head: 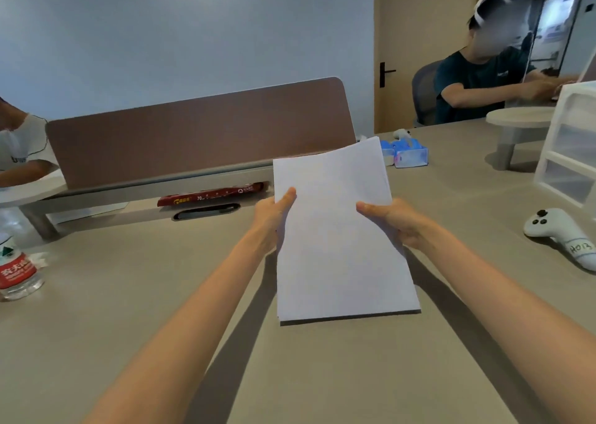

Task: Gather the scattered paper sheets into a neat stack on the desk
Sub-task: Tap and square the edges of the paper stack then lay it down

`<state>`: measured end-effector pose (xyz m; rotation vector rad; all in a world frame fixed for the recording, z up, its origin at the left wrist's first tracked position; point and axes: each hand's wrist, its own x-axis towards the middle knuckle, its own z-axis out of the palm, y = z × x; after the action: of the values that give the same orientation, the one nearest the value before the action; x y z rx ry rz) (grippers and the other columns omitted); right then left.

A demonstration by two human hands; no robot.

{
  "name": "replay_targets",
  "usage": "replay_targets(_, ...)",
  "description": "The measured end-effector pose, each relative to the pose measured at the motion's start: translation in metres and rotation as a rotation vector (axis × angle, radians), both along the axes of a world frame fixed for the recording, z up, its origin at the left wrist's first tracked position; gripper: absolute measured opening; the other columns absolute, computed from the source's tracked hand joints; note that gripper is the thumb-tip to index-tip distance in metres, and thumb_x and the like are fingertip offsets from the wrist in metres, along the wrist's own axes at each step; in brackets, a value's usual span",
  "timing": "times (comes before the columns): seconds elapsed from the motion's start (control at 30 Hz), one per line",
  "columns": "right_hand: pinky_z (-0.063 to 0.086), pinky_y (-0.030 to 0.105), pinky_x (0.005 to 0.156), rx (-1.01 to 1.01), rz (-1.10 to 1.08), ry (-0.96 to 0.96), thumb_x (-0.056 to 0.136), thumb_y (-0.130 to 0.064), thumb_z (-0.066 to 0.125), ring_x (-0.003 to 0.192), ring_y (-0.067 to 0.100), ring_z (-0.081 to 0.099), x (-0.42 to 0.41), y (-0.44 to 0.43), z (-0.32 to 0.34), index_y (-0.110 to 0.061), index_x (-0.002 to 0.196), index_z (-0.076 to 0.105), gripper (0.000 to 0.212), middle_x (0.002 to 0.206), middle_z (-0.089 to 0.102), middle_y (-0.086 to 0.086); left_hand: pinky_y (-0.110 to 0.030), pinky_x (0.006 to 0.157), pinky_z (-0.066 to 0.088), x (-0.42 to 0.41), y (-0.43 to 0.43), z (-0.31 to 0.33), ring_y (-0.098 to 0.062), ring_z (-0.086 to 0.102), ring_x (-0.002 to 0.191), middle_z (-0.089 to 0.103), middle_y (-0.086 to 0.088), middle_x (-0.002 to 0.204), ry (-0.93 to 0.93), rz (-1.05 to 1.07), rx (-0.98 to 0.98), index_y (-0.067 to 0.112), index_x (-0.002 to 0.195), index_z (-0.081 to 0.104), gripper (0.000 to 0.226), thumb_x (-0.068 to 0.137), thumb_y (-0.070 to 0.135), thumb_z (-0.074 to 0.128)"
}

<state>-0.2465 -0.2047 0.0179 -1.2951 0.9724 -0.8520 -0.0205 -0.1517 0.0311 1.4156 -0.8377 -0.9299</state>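
Note:
A stack of white paper sheets [338, 236] stands upright on its lower edge on the beige desk [161, 310], in the middle of the view. My left hand [274, 217] grips the stack's left edge, thumb on the front. My right hand [390, 220] grips the right edge the same way. The sheets' upper corners fan slightly apart at the top right. Fingers behind the paper are hidden.
A brown divider panel [200, 130] runs behind the stack. A red box [213, 194] lies below it. A water bottle [17, 268] stands at left, a white controller [561, 233] and clear drawers [571, 146] at right, blue tissue packs [406, 152] behind. Two people sit at the far sides.

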Motion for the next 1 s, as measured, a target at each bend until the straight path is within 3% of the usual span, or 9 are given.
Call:
replay_targets(0.17, 0.047, 0.018, 0.047, 0.032, -0.12, 0.118, 0.083, -0.017, 0.074, 0.068, 0.013, 0.066, -0.001, -0.056, -0.03, -0.007, 0.095, 0.064, 0.019, 0.083, 0.069, 0.0, -0.029, 0.073, 0.048, -0.001, -0.064, -0.042, -0.028, 0.063, 0.096, 0.065, -0.009, 0.112, 0.016, 0.132, 0.074, 0.006, 0.105, 0.059, 0.029, 0.1, 0.032, 0.048)
replay_targets(0.27, 0.045, 0.023, 0.058, -0.041, -0.245, 0.222, 0.088, -0.019, 0.068, 0.065, 0.022, 0.062, -0.001, -0.089, -0.053, -0.004, 0.076, 0.059, 0.022, 0.075, 0.064, 0.008, -0.031, 0.082, 0.038, 0.002, -0.093, -0.065, -0.04, 0.048, 0.127, 0.05, -0.022, 0.139, 0.009, 0.193, 0.105, -0.002, 0.132, 0.049, 0.046, 0.103, 0.031, 0.036)
replay_targets(0.33, 0.041, 0.028, 0.065, -0.122, -0.3, 0.293, 0.088, -0.021, 0.064, 0.07, 0.023, 0.056, 0.001, -0.103, -0.067, -0.006, 0.069, 0.055, 0.026, 0.072, 0.058, 0.011, -0.031, 0.081, 0.036, 0.003, -0.104, -0.076, -0.039, 0.045, 0.13, 0.047, -0.023, 0.141, -0.023, 0.226, 0.139, -0.001, 0.136, 0.046, 0.046, 0.102, 0.029, 0.035)
replay_targets(0.43, 0.036, 0.03, 0.062, -0.225, -0.322, 0.452, 0.089, -0.022, 0.058, 0.067, 0.023, 0.052, 0.005, -0.111, -0.071, -0.007, 0.069, 0.056, 0.026, 0.07, 0.057, 0.01, -0.033, 0.079, 0.038, 0.008, -0.112, -0.081, -0.039, 0.048, 0.127, 0.051, -0.024, 0.137, -0.126, 0.266, 0.18, -0.003, 0.132, 0.05, 0.043, 0.101, 0.025, 0.036)
replay_targets(0.53, 0.034, 0.029, 0.054, -0.33, -0.327, 0.633, 0.089, -0.028, 0.057, 0.07, 0.026, 0.056, 0.01, -0.11, -0.068, -0.008, 0.068, 0.059, 0.029, 0.073, 0.062, 0.008, -0.039, 0.083, 0.046, 0.019, -0.111, -0.079, -0.037, 0.058, 0.11, 0.063, -0.021, 0.118, -0.448, 0.289, 0.236, -0.003, 0.111, 0.063, 0.04, 0.1, 0.025, 0.037)
replay_targets(0.63, 0.04, 0.03, 0.061, -0.391, -0.351, 0.71, 0.087, -0.029, 0.06, 0.074, 0.029, 0.061, 0.015, -0.111, -0.071, -0.002, 0.074, 0.066, 0.03, 0.076, 0.067, 0.01, -0.033, 0.071, 0.038, 0.025, -0.112, -0.078, -0.032, 0.061, 0.097, 0.068, -0.017, 0.106, -0.697, 0.294, 0.299, -0.001, 0.097, 0.067, 0.042, 0.1, 0.027, 0.037)
replay_targets(0.77, 0.048, 0.034, 0.067, -0.457, -0.387, 0.736, 0.087, -0.03, 0.063, 0.074, 0.029, 0.063, 0.019, -0.112, -0.074, -0.001, 0.079, 0.067, 0.03, 0.079, 0.068, 0.012, -0.032, 0.067, 0.034, 0.029, -0.118, -0.082, -0.033, 0.063, 0.094, 0.066, -0.017, 0.088, -0.839, 0.316, 0.321, 0.011, 0.064, 0.052, 0.041, 0.098, 0.03, 0.043)
replay_targets(0.83, 0.046, 0.033, 0.064, -0.453, -0.387, 0.731, 0.088, -0.03, 0.064, 0.073, 0.028, 0.062, 0.019, -0.113, -0.074, 0.0, 0.08, 0.067, 0.031, 0.079, 0.068, 0.013, -0.031, 0.065, 0.035, 0.028, -0.119, -0.082, -0.03, 0.063, 0.088, 0.059, -0.009, 0.079, -0.881, 0.345, 0.324, 0.013, 0.064, 0.051, 0.038, 0.098, 0.031, 0.047)
replay_targets(1.0, 0.044, 0.032, 0.063, -0.44, -0.398, 0.769, 0.087, -0.029, 0.067, 0.075, 0.03, 0.061, 0.019, -0.109, -0.071, 0.004, 0.088, 0.067, 0.033, 0.088, 0.069, 0.018, -0.032, 0.065, 0.039, 0.021, -0.111, -0.082, -0.024, 0.057, 0.077, 0.064, -0.007, 0.087, -0.987, 0.385, 0.332, 0.006, 0.082, 0.064, 0.029, 0.096, 0.029, 0.053)
